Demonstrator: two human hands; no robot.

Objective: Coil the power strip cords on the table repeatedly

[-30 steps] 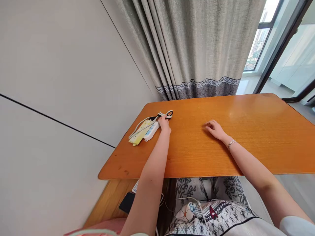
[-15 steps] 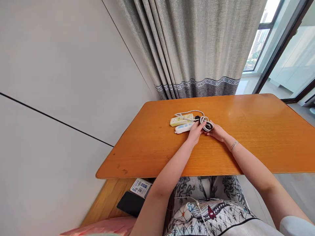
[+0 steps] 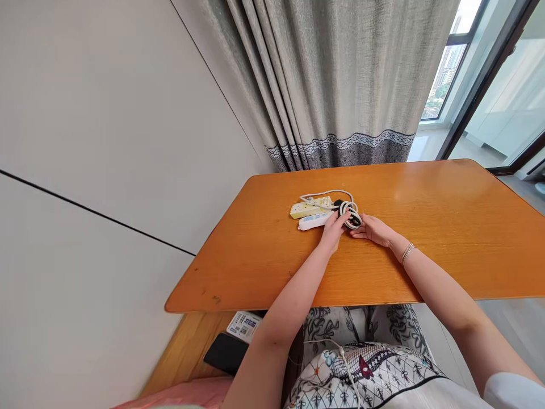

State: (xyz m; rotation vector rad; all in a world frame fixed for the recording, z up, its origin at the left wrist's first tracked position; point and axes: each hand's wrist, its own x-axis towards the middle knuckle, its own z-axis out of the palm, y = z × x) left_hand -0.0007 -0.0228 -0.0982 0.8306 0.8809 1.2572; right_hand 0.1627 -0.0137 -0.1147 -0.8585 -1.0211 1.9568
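Observation:
Two power strips lie side by side on the wooden table: a pale yellow one (image 3: 310,208) behind and a white one (image 3: 314,221) in front. At their right end sits a coiled cable (image 3: 351,211), with white and dark loops. My left hand (image 3: 333,232) is closed round the coil's near left side, its wrist beside the white strip. Close by on the right, my right hand (image 3: 373,230) has its fingers stretched toward the coil. Its fingertips reach the coil's right edge; I cannot tell whether they touch.
The brown table (image 3: 426,238) spreads out on both sides of my arms. Beyond it hangs a grey curtain (image 3: 353,85), and a plain wall panel (image 3: 106,113) stands at left. Below the table edge, a black phone-like object (image 3: 226,353) and a printed white box (image 3: 244,326) lie on a wooden surface.
The coil and both power strips appear slightly farther left. My right hand has loosened from the coil's right side, its fingers now straighter. My left hand keeps hold.

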